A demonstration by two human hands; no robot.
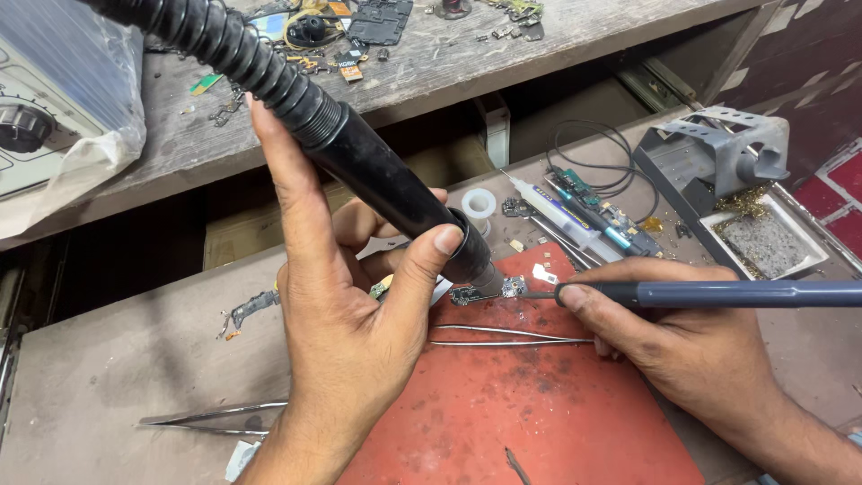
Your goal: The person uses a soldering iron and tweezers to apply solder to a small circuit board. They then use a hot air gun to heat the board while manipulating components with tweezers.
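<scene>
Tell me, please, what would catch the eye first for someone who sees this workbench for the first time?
The left hand grips a black hot-air wand, its nozzle over a small circuit board on the red mat. From the right, the right hand brings a soldering iron to it.

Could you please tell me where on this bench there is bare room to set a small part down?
The near part of the red mat is bare, between the left hand, the right hand and the tweezers. The grey benchtop left of the second tweezers is open too. It is crowded around the small circuit board and by the syringe.
</scene>
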